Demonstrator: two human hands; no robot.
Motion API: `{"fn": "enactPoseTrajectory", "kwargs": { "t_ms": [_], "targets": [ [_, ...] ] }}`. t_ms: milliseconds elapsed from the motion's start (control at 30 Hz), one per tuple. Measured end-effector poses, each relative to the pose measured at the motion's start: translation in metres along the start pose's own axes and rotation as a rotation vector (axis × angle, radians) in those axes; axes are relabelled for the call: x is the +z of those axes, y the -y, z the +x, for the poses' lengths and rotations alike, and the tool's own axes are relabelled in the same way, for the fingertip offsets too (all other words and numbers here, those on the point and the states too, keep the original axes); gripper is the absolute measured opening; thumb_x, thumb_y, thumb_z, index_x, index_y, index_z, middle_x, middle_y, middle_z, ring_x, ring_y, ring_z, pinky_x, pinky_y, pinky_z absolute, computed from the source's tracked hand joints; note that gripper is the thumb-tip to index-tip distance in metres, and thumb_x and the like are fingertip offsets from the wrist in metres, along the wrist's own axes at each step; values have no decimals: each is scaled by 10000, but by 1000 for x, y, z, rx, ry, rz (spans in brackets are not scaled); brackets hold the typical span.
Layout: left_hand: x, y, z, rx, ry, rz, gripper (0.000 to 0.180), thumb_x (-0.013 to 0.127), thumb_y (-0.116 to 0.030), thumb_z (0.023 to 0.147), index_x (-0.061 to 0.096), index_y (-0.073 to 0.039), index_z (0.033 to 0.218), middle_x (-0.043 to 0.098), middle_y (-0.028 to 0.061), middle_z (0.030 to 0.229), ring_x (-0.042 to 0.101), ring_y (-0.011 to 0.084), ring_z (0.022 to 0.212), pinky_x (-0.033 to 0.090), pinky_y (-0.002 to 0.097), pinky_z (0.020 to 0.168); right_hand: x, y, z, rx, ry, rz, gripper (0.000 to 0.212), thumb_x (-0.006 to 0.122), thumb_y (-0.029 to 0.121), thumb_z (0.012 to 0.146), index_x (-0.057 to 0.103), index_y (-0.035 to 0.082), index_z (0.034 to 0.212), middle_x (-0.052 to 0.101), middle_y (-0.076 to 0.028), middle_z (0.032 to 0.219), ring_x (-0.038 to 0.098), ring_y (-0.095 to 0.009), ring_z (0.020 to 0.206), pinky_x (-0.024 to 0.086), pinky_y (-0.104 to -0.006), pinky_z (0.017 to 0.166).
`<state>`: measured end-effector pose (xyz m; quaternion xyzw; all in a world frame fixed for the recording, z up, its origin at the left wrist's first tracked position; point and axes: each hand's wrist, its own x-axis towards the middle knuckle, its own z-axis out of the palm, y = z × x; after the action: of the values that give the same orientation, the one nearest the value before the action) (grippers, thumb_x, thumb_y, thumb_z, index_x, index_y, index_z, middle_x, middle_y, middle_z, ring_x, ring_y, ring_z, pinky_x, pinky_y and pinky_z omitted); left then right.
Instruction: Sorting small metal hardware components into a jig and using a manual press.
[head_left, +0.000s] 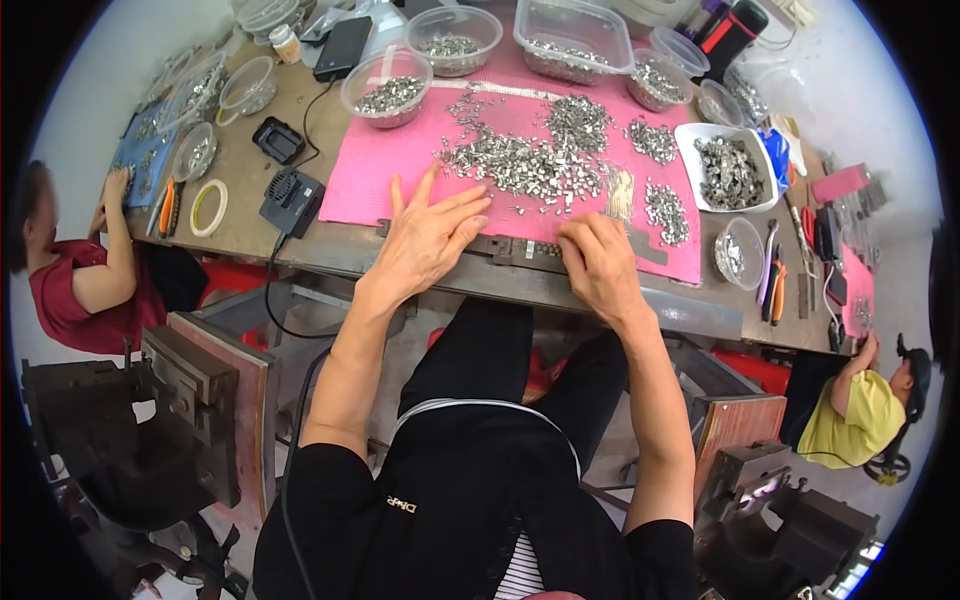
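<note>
My left hand lies over the near edge of the pink mat, its fingers spread and nothing visible in them. My right hand has its fingers curled and drawn together at the right part of a flat metal bar. Whatever the right fingertips pinch, if anything, is hidden. The bar lies along the table's front edge, with small pieces set in a row near the right fingers. Just beyond both hands spreads a loose pile of small silvery metal parts.
Clear plastic tubs of metal parts line the back. At right stand a white tray, a small round tub and orange-handled pliers. A black charger and tape roll lie left. Two people sit at either side.
</note>
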<state>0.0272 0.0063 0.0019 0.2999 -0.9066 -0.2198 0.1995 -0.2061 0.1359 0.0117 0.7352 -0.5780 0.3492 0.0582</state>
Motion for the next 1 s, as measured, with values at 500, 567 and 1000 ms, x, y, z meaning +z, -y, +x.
{"fn": "enactPoseTrajectory", "kwargs": {
  "t_ms": [500, 567, 1000],
  "targets": [
    [19, 7, 33, -21, -369, 72, 104, 759, -179, 841, 734, -146, 936, 641, 11, 861, 568, 236, 900, 350, 446, 933, 71, -9, 59, 87, 42, -79, 128, 727, 152, 871, 636, 71, 908, 593, -101, 883, 622, -280, 867, 413, -414, 787],
    [19, 8, 33, -27, -372, 91, 113, 767, -179, 842, 742, -145, 946, 650, 0, 855, 574, 221, 881, 350, 433, 926, 72, -9, 59, 88, 32, -93, 132, 729, 146, 861, 626, 71, 898, 591, -101, 871, 619, -281, 853, 408, -414, 779],
    [21, 4, 38, -16, -357, 95, 74, 745, -138, 834, 739, -118, 905, 636, -1, 827, 570, 203, 854, 338, 435, 972, 25, -12, 35, 330, 120, 193, 36, 683, 80, 872, 652, 62, 877, 621, -77, 785, 614, -260, 723, 397, -401, 753]
  ]
}}
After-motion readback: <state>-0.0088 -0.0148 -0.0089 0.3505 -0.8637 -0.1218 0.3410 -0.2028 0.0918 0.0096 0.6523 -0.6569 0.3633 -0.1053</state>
